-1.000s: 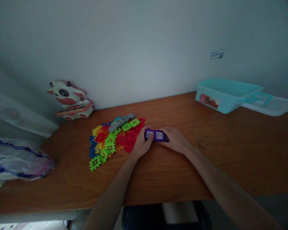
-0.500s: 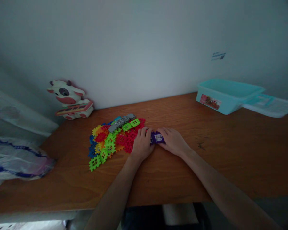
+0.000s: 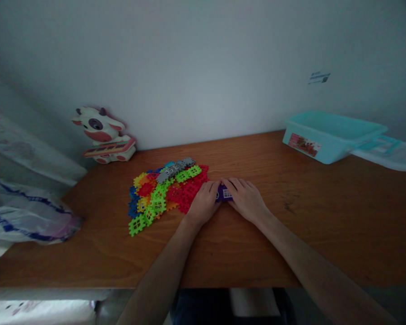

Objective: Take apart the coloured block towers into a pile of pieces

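Observation:
Between my hands, low over the table, are purple interlocking building blocks [image 3: 225, 194] with white window-like prints. My left hand [image 3: 204, 201] is closed on their left end, its fingers curled over them. On the right end, my right hand [image 3: 246, 199] is closed with its fingertips meeting those of the left. The hands cover most of the purple blocks, so I cannot tell how many there are. Just left of my left hand lies a pile of joined blocks: red ones [image 3: 191, 188], green ones [image 3: 158, 205], a grey row [image 3: 176, 169], plus yellow, orange and blue ones.
A cow-shaped toy keyboard [image 3: 104, 135] stands at the back left against the wall. At the back right is a turquoise plastic bin [image 3: 328, 135], with a translucent lid [image 3: 389, 155] beside it. A plastic bag [image 3: 27, 214] lies along the table's left edge.
My hands have drawn closer together over the purple blocks, and less of them shows. The whole view has shifted slightly; the pile keeps its arrangement.

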`<action>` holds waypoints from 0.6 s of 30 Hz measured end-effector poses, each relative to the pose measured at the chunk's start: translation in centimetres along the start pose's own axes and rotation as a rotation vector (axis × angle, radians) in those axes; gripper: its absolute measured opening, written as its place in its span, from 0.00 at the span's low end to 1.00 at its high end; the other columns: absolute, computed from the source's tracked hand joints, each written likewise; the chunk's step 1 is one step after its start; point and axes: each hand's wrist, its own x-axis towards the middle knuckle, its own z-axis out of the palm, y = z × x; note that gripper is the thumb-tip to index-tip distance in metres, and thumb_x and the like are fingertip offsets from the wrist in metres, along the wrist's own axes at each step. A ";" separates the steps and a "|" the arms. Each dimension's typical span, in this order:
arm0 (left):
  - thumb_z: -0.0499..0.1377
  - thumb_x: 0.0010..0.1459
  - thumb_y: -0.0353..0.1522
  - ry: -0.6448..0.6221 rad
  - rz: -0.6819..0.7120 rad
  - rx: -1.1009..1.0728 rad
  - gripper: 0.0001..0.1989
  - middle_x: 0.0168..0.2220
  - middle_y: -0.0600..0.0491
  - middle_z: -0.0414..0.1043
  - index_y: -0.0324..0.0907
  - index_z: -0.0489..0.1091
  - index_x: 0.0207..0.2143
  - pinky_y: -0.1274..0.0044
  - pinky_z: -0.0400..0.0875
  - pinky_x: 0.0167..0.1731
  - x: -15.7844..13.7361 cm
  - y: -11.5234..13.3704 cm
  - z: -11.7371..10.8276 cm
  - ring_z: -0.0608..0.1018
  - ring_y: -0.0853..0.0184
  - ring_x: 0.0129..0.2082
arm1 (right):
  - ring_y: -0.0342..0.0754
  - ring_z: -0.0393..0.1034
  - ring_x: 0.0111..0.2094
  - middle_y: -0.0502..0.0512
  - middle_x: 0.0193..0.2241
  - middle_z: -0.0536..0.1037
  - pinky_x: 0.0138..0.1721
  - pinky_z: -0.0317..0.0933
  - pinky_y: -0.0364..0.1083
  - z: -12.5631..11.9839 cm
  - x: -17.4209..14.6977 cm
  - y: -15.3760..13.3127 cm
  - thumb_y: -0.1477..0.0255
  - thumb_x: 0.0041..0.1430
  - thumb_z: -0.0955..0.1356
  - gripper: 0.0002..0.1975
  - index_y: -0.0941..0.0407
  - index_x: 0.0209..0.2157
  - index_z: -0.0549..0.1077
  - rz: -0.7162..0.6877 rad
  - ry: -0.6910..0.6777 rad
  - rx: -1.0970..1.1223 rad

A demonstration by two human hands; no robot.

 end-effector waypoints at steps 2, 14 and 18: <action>0.62 0.52 0.23 0.000 -0.009 -0.001 0.22 0.52 0.42 0.70 0.45 0.70 0.50 0.59 0.57 0.62 0.0 0.1 0.1 0.70 0.49 0.57 | 0.63 0.72 0.46 0.66 0.47 0.76 0.45 0.67 0.59 -0.1 0.1 0.0 0.80 0.56 0.69 0.27 0.57 0.58 0.67 0.016 -0.025 -0.008; 0.66 0.56 0.30 -0.252 -0.010 0.346 0.21 0.49 0.44 0.69 0.41 0.64 0.51 0.60 0.70 0.52 0.3 -0.2 -0.6 0.75 0.51 0.50 | 0.60 0.73 0.49 0.62 0.50 0.78 0.52 0.66 0.59 1.2 -0.4 2.3 0.74 0.54 0.74 0.27 0.54 0.56 0.71 -0.050 -0.042 0.280; 0.66 0.57 0.43 -0.313 0.067 0.349 0.27 0.48 0.43 0.70 0.40 0.62 0.52 0.61 0.72 0.47 0.1 -0.2 -1.1 0.76 0.52 0.47 | 0.58 0.74 0.49 0.58 0.49 0.79 0.52 0.68 0.57 1.6 -0.6 3.3 0.74 0.49 0.75 0.29 0.51 0.55 0.74 -0.038 -0.070 0.480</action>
